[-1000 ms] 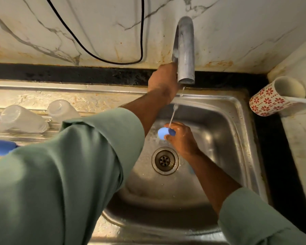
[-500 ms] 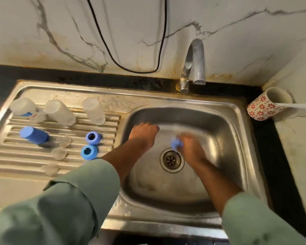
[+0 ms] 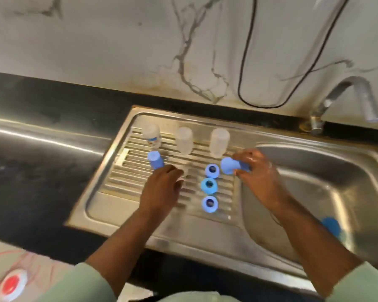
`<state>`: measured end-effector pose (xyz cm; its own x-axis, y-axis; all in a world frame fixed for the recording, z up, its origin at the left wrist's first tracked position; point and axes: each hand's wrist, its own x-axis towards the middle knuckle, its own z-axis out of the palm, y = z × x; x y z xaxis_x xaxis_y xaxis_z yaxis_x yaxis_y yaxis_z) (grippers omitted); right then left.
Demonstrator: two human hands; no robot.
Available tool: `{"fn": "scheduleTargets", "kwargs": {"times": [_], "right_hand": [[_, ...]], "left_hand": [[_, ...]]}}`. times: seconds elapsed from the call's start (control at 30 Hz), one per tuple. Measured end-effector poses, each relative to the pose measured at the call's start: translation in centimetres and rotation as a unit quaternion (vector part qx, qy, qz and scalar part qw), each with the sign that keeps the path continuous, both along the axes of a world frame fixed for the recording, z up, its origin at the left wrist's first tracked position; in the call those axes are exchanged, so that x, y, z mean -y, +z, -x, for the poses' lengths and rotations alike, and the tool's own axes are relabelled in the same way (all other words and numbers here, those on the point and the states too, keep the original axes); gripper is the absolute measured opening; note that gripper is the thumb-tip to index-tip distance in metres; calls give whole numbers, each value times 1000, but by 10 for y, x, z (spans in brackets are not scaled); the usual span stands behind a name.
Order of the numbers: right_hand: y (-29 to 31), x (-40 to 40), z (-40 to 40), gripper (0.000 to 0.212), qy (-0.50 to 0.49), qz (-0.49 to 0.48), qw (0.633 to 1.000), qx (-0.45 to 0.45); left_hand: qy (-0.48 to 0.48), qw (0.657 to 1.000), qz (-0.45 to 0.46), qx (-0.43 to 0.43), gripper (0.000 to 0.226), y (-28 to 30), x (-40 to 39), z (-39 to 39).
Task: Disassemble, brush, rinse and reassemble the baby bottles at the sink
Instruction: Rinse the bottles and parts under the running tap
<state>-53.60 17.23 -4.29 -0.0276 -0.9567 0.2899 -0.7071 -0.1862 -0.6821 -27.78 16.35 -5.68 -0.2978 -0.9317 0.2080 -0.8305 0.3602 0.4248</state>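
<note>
Head view, right hand (image 3: 256, 171): grip clenched round a blue bottle cap (image 3: 231, 165), held just above the right edge of the draining board (image 3: 127, 171), wide end pointing left.
Head view, left hand (image 3: 162, 188): over the middle of the draining board, fingers bent downward at a small pale part (image 3: 184, 171); cannot tell whether the grip has closed on it.
Bottles: three clear bottle bodies (image 3: 184, 140) upside down in a row along the far edge of the draining board; the leftmost carries a printed label.
Collars: three blue screw rings (image 3: 209, 185) in a line from far to near on the right part of the board, just beside the right hand.
Second cap: another blue cap (image 3: 155, 160) standing on the left part of the board, near the left fingertips.
Basin: sink bowl (image 3: 347, 171) to the right, a blue item (image 3: 331, 225) against its near wall, partly hidden by the right forearm.
Tap: faucet (image 3: 354, 99) at the far right corner of the sink.
Surroundings: dark desk (image 3: 31, 171) left of the sink; black cable (image 3: 247, 62) hanging on the marble wall; red-and-white round object (image 3: 11, 284) at the near left corner.
</note>
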Motion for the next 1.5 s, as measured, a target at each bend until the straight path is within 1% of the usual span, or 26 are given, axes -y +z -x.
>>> {"fn": "scheduleTargets", "kwargs": {"times": [0.1, 0.17, 0.23, 0.33, 0.43, 0.5, 0.6, 0.77, 0.83, 0.9, 0.93, 1.03, 1.1, 1.23, 1.3, 1.4, 1.5], "right_hand": [[5, 17, -76, 48, 78, -14, 997, -11], [-1, 27, -122, 42, 117, -32, 992, -32], [-8, 38, -162, 36, 154, -44, 984, -79], [-16, 53, -202, 26, 198, -32, 958, -204], [-24, 65, -222, 34, 204, 0, 930, -305], [-24, 67, -231, 35, 205, -2, 913, -353], [-23, 68, -239, 33, 205, 1, 895, -395], [-25, 66, -243, 43, 175, -24, 877, -446], [-26, 64, -242, 52, 165, -12, 886, -434], [-25, 58, -239, 64, 155, 1, 899, -409], [-25, 54, -236, 65, 149, 10, 906, -395], [-21, 37, -215, 57, 114, 35, 932, -342], [-18, 20, -190, 49, 88, 30, 948, -303], [-16, -17, -125, 30, 29, 10, 965, -260], [-18, -33, -91, 25, -10, -17, 971, -240], [-22, -61, -24, 26, -75, -95, 965, -233], [-26, -86, 46, 28, -104, -150, 959, -214]], "left_hand": [[60, 989, -111, 82, 36, -15, 9, -77], [42, 973, -181, 134, 41, -28, 16, -113], [8, 965, -216, 149, 41, -38, 19, -133], [-12, 963, -229, 141, 44, -43, 19, -145], [-24, 965, -217, 145, 53, -49, 19, -151], [-26, 967, -209, 142, 55, -53, 19, -151], [-32, 969, -202, 142, 52, -56, 18, -150], [-46, 967, -198, 156, 51, -54, 21, -152], [-46, 966, -202, 158, 47, -50, 21, -153], [-37, 971, -190, 141, 37, -46, 19, -152], [-31, 975, -180, 127, 33, -42, 17, -150], [-45, 984, -140, 97, 32, -27, 7, -131], [-70, 987, -113, 85, 31, -15, -1, -107], [-140, 982, -102, 68, 33, 1, -12, -44], [-169, 979, -98, 62, 33, 4, -17, -12], [-213, 969, -98, 80, 30, 5, -29, 55], [-236, 962, -113, 73, 26, -4, -37, 126]]}}
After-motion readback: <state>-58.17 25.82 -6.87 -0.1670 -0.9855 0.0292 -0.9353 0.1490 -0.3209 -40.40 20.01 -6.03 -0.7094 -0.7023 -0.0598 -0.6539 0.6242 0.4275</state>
